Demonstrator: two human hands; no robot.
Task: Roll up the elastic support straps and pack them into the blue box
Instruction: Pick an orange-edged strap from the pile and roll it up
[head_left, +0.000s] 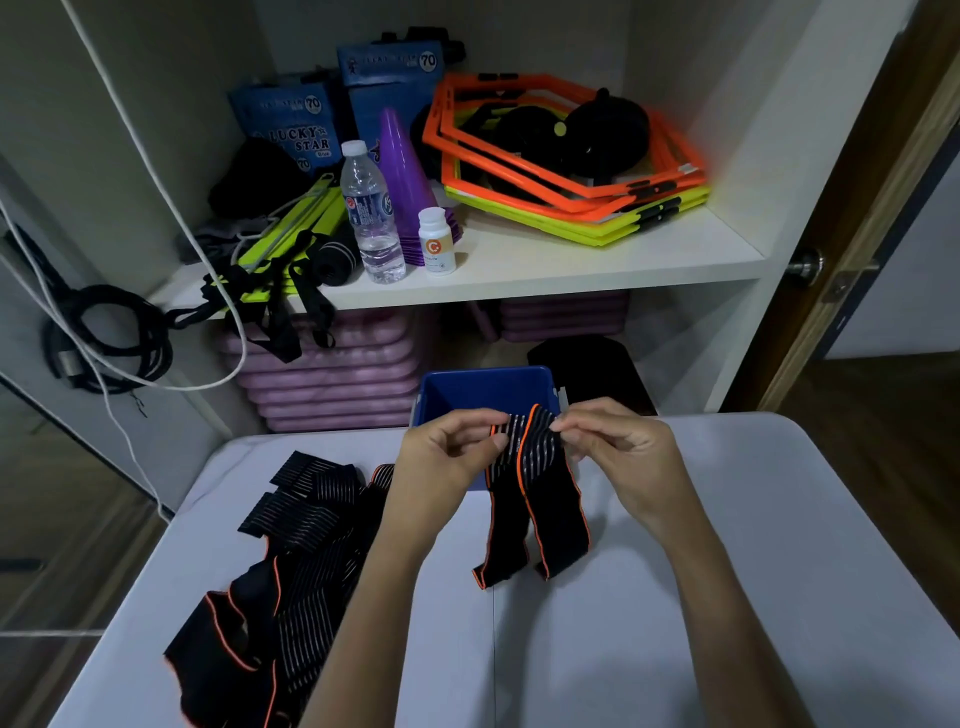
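A black elastic strap (524, 499) with orange edging hangs folded between my two hands above the white table (701, 597). My left hand (447, 457) pinches its top end on the left, and my right hand (613, 447) pinches the fold on the right. Both loose ends of the strap dangle down to the tabletop. The blue box (483, 392) stands open just behind my hands at the table's far edge. A pile of more black and orange straps (280, 566) lies unrolled on the table's left side.
A white shelf (519, 275) behind the table holds a water bottle (371, 213), a white pill bottle (436, 241), a purple cone (402, 156) and orange and yellow hexagon frames (566, 150). Purple mats (332, 374) are stacked below. Cables (104, 338) hang at left.
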